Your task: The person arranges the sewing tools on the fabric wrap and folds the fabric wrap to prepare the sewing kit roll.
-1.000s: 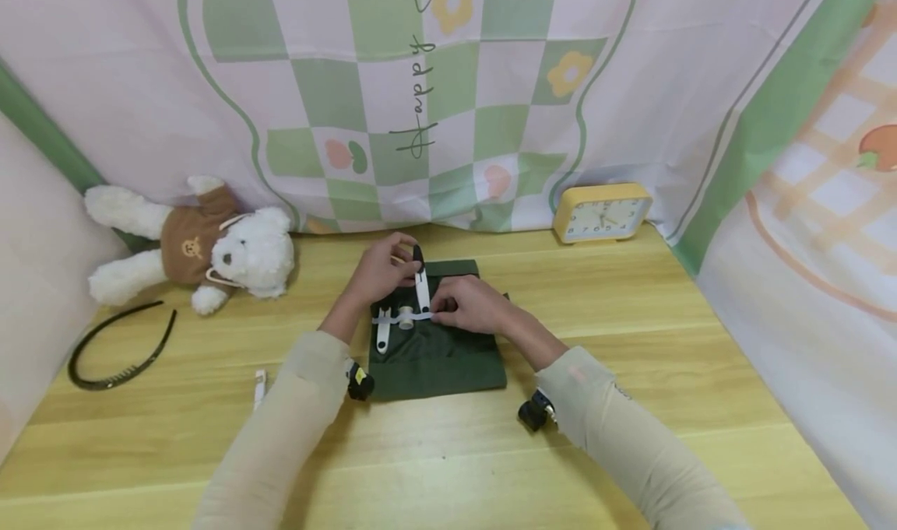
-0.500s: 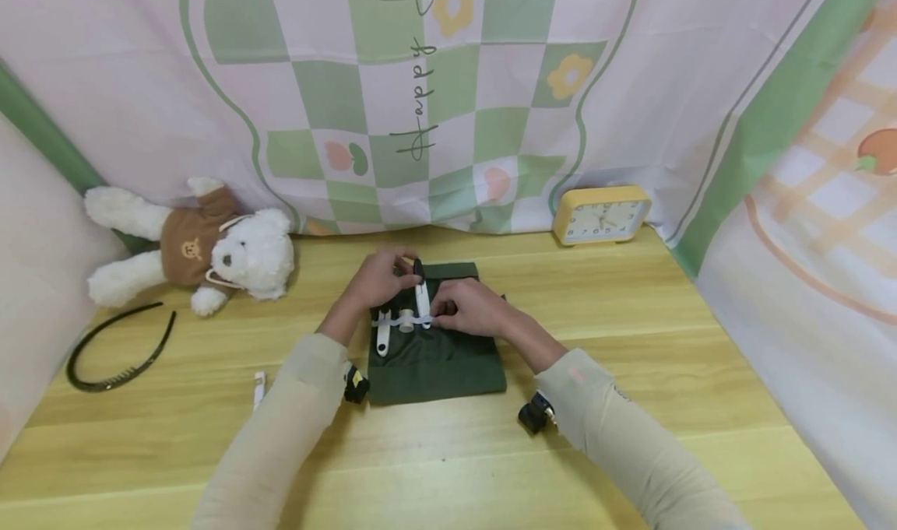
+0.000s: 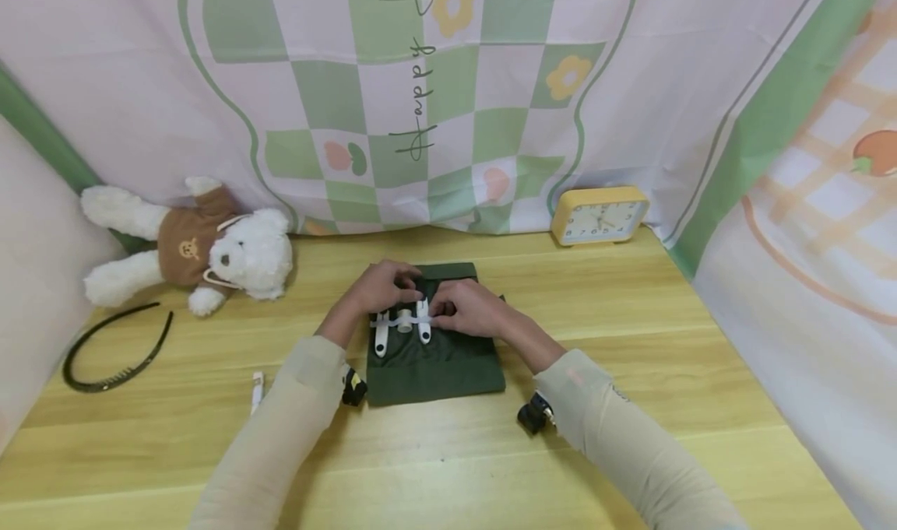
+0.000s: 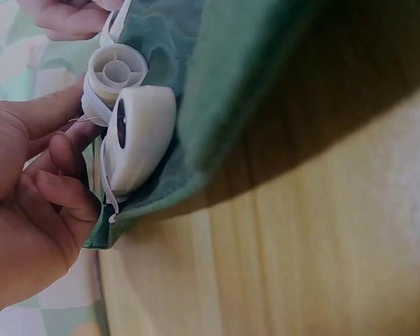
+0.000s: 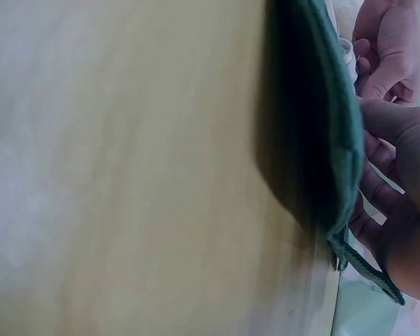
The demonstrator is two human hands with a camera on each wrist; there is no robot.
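Note:
A dark green cloth pouch (image 3: 434, 378) lies unfolded, with a white elastic band across it. The band runs over a white tool (image 3: 381, 337) at the left, a thread spool (image 3: 405, 321) and a second white tool (image 3: 423, 329). My left hand (image 3: 381, 289) grips the upper end of the second tool, its black tip hidden by the fingers. Beside this tool, my right hand (image 3: 469, 308) pinches the band. The left wrist view shows the spool (image 4: 115, 73) beside the rounded white tool (image 4: 145, 136), near my left hand (image 4: 38, 161). In the right wrist view, the pouch edge (image 5: 346, 147) partly hides my right hand (image 5: 406, 182).
A white plush toy in a brown top (image 3: 189, 242) lies at the back left, with a black headband (image 3: 115, 382) in front. Near my left forearm is a small white object (image 3: 257, 390). A yellow clock (image 3: 600, 215) stands at the back right by the curtain (image 3: 448, 71).
My left hand has moved down toward the band, and the second white tool has slid further under it. My right hand has stayed nearly in place at the band.

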